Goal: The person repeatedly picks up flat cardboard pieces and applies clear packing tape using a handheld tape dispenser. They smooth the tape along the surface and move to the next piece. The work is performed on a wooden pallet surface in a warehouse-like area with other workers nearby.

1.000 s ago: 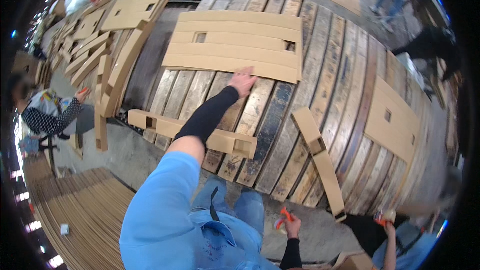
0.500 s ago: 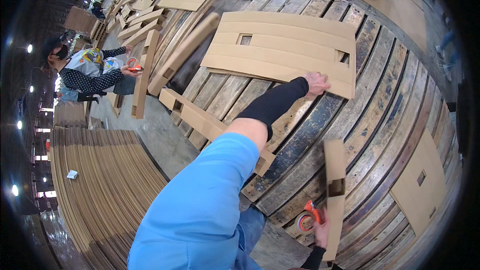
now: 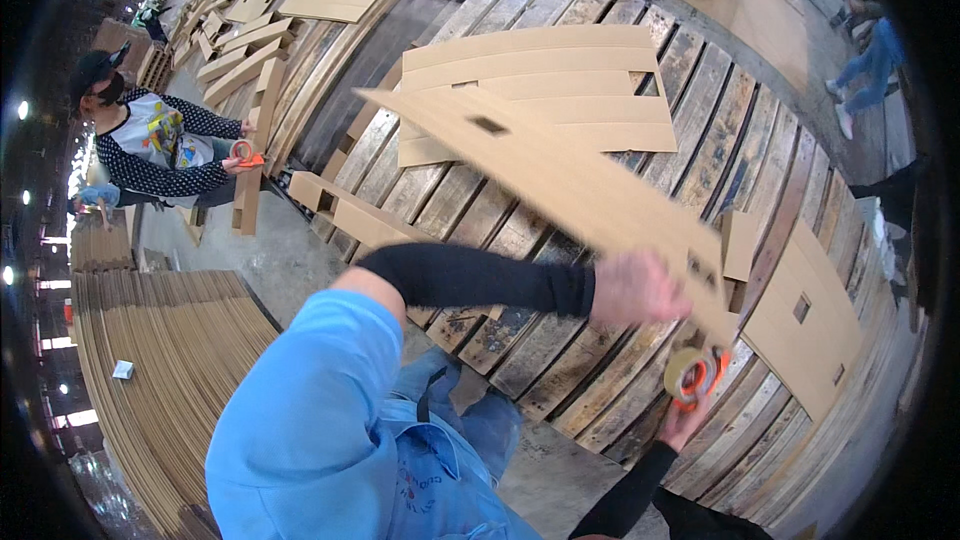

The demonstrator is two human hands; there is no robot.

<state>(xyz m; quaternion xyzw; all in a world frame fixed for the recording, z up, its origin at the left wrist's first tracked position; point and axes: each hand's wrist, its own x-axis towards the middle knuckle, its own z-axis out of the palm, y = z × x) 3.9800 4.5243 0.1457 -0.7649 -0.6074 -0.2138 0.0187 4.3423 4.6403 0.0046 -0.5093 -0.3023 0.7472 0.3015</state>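
Observation:
My left hand [image 3: 642, 290], blurred by motion, is closed on the near edge of a flat cardboard sheet [image 3: 590, 190] with two rectangular cutouts. That sheet is tilted above the slatted wooden platform [image 3: 560, 360]. Beneath and beyond it more cardboard sheets [image 3: 540, 52] lie flat. In my right hand [image 3: 685, 425] is an orange tape dispenser [image 3: 700, 378] with a roll of tape, close to the sheet's near right corner. A folded cardboard strip [image 3: 740, 240] lies just past the held sheet, partly hidden by it.
Another cut cardboard sheet [image 3: 805, 320] lies at the right. A folded cardboard beam [image 3: 350, 215] rests at the platform's left edge. A tall cardboard stack [image 3: 170, 380] stands at lower left. Beyond it, a co-worker [image 3: 165, 135] holds a tape dispenser and a cardboard beam.
My left hand has lifted a sheet off the stack and drawn it nearer. My right hand has moved right with the tape dispenser; the folded strip beside it now lies farther off.

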